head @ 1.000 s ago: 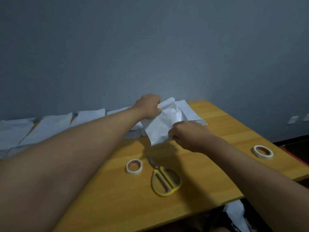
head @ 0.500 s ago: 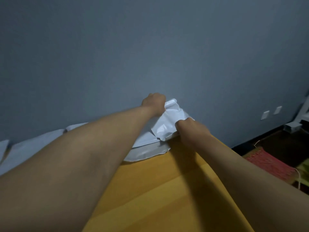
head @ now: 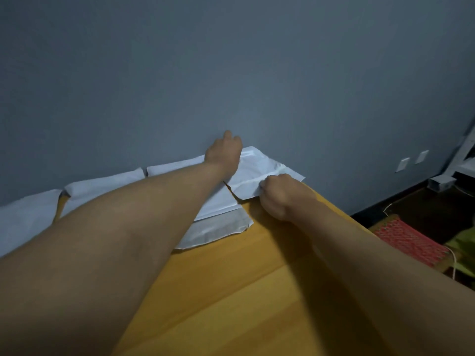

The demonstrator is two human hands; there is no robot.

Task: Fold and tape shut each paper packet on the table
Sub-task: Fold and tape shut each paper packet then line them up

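Note:
A white paper packet (head: 259, 173) lies flat at the far right corner of the wooden table (head: 257, 291), against the grey wall. My left hand (head: 225, 152) rests on its far left edge; its fingers are hidden behind the hand. My right hand (head: 280, 196) is curled and pinches the packet's near right edge. Other white packets (head: 102, 186) lie in a row to the left along the wall, and one more packet (head: 218, 227) sits partly under my left forearm.
The table's right edge drops to a dark floor with a red mat (head: 408, 240) and a white cable. Two wall sockets (head: 411, 160) sit low on the wall at the right. Tape and scissors are out of view.
The packet, held crumpled and raised above the table a second ago, now lies flattened at the far corner. Both hands moved away from me with it, and the view swung right, losing the tape and scissors.

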